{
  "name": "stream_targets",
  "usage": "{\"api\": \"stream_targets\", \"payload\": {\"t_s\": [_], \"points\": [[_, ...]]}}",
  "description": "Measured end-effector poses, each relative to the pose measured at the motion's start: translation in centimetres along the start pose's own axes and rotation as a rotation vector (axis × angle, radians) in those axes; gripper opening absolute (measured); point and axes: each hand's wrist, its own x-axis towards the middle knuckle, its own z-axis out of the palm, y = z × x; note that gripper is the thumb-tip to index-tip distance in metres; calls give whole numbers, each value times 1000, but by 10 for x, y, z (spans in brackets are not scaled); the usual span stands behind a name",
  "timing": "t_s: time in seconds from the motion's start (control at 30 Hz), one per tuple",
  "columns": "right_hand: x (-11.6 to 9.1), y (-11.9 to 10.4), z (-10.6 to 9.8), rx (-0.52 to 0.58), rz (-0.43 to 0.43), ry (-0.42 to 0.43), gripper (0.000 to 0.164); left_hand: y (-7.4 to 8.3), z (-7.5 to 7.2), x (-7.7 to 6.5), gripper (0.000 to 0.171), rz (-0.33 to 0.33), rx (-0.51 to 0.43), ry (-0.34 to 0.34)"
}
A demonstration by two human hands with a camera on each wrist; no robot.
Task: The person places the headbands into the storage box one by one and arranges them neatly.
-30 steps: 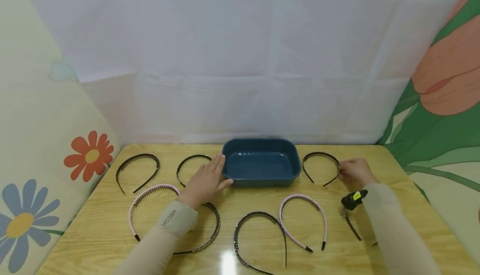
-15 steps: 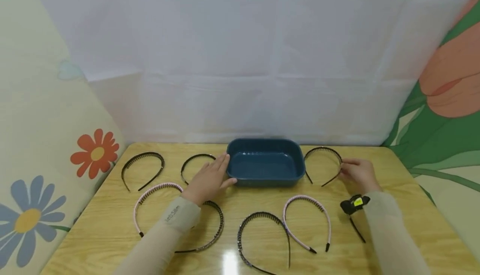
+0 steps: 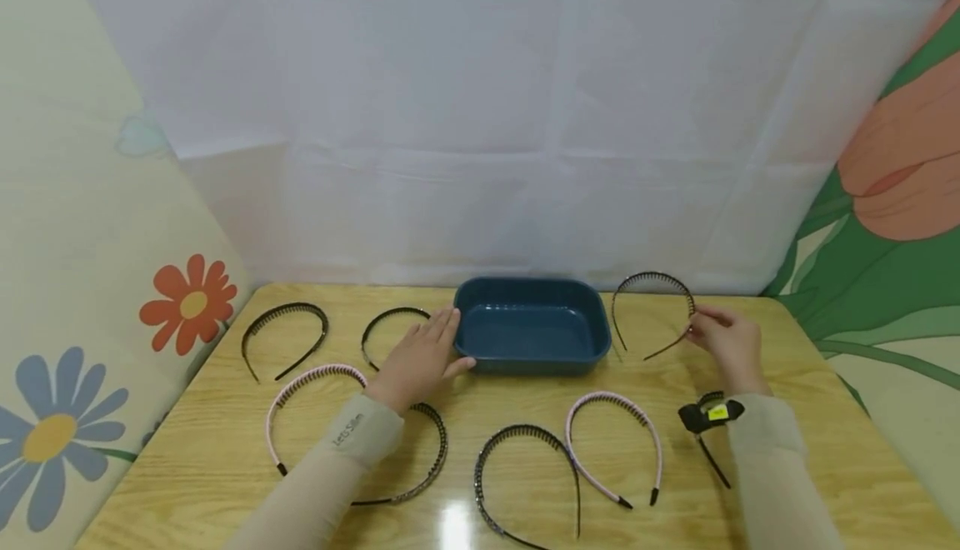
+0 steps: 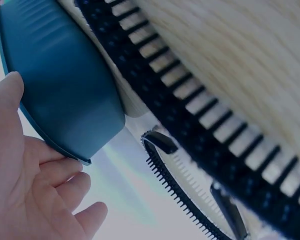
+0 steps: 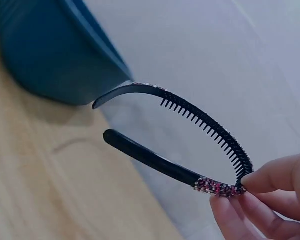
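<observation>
My right hand (image 3: 727, 346) pinches a black toothed headband (image 5: 155, 161) by its side, between thumb and fingers. Pink, dark and white beads cover part of the band, and its two tips point towards the blue bin (image 3: 532, 365). The headband is lifted off the table, with a faint shadow below. My left hand (image 3: 420, 362) lies with extended fingers along the bin's left rim, its thumb spread towards the front. The left wrist view shows its fingers against the bin's rim. A thin black headband (image 3: 393, 311) lies partly hidden behind this hand.
Another black headband (image 3: 288, 307) lies back left. A pink one (image 3: 330, 367) and a dark glittery one (image 3: 442, 442) are partly under the left forearm. In front lie a dark headband (image 3: 525, 428), a pink headband (image 3: 656, 442) and one with a black bow (image 3: 708, 415).
My right hand has raised the black headband from the table and tilted it more upright. My left hand stays at the bin's rim. The head view has shifted slightly.
</observation>
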Motion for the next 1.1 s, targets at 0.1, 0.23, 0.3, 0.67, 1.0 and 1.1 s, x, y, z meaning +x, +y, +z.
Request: {"api": "stream_targets", "payload": {"t_s": [0.1,0.23,0.3,0.67,1.0,1.1], "points": [[-4,-7,-1,19,-27,16,42,-1,2,-1,83,4,28,9],[-9,-16,2,71,-42,11,43,-2,1,-1,83,6,54,16],[-12,-21,7,82,-39,5,43,-2,1,-1,83,8,62,18],[-23,-34,40,170,-52,-21,38,-1,3,-1,82,27,51,31],[-31,-33,78,225,-87,-97,37,-2,4,-2,82,30,43,42],[-33,-31,89,229,-83,-118,37,-3,5,-3,81,34,48,48]]}}
